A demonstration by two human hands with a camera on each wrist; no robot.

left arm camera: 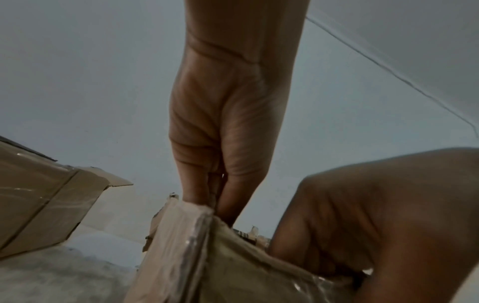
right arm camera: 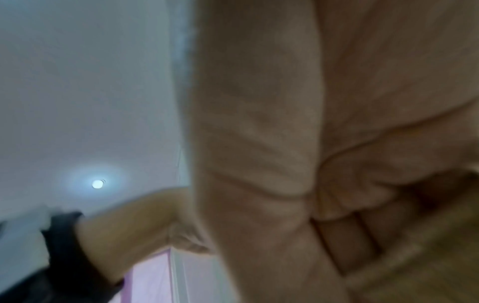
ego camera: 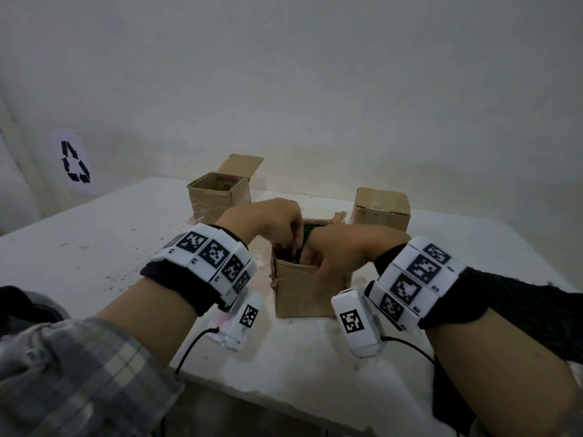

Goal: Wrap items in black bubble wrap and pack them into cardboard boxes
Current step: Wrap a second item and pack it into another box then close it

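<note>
Left fingers: pointed down into the near box, tips hidden; whether they grip anything I cannot tell.
Right fingers: inside the same box, thumb outside over its front wall; grip unclear.
Left hand: above the box's left rim, centre of the frame.
Right hand: across the right rim.
Near box: open, centre of the worktop; something dark and green inside.
Open box: behind, upper left of centre.
Closed box: behind, right of centre.
</note>
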